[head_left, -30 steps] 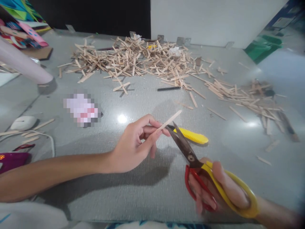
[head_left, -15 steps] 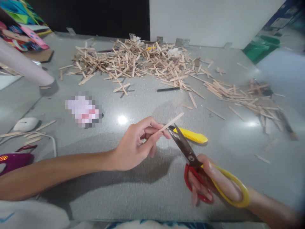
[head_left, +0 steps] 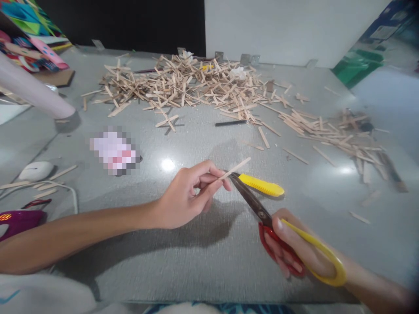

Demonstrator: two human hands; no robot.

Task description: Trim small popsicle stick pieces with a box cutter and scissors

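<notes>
Between the thumb and fingers of my left hand (head_left: 191, 192) is a wooden popsicle stick (head_left: 238, 165), pointing up and to the right. My right hand (head_left: 291, 240) grips scissors (head_left: 250, 196) with one red and one yellow handle loop. Their blades are together, and the tips reach the stick beside my left fingertips. Whether the blades touch the wood I cannot tell. On the table just behind the blades lies a yellow utility knife (head_left: 262, 185), its front end partly hidden by my left fingers and the scissors.
A large heap of popsicle sticks (head_left: 183, 85) spreads along the back, with more sticks (head_left: 327, 128) trailing right. A black thin tool (head_left: 231, 123) lies before the heap. At left are a white mouse (head_left: 36, 170), a cable, a purple object (head_left: 22, 222) and a slanted pale tube (head_left: 36, 91).
The scissor blades have closed from an open V, and the handle loops have drawn together in my right hand. My left hand and the stick have barely shifted.
</notes>
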